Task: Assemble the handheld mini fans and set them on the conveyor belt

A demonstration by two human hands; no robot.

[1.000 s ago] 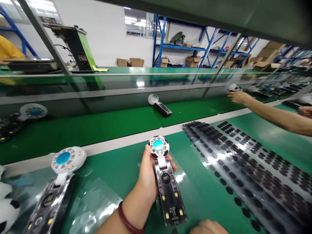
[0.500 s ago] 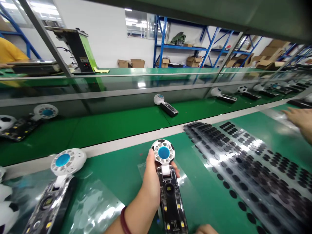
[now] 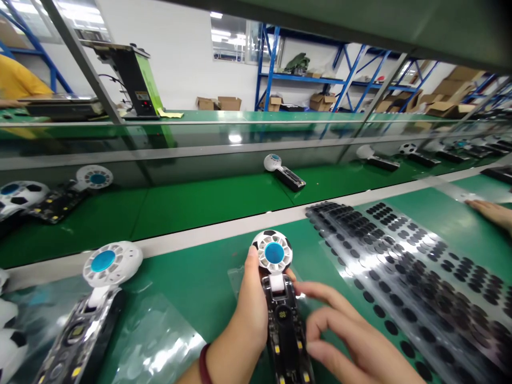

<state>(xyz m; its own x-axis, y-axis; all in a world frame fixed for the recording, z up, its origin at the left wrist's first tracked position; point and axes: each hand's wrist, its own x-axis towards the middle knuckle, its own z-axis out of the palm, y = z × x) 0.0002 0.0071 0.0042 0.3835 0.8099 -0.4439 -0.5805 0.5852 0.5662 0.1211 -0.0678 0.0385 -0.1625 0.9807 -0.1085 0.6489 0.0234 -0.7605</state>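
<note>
My left hand (image 3: 248, 314) is wrapped round a small handheld fan (image 3: 280, 298) with a football-patterned head, a blue centre and a clear dark handle, held over the green bench. My right hand (image 3: 344, 336) has come up beside the handle, fingers apart and curled, its fingertips at the handle's right side; it holds nothing. A second fan of the same kind (image 3: 92, 298) lies at the left on clear plastic film.
Sheets of round black stickers (image 3: 404, 266) cover the bench to the right. The green conveyor belt (image 3: 200, 202) behind carries more fans (image 3: 284, 172). Another person's hand (image 3: 494, 213) rests at the far right. A person in yellow (image 3: 20, 80) is at the back left.
My right hand has risen from the bottom edge to the fan's handle. The fans on the belt have drifted right. The other person's arm has pulled back from the belt.
</note>
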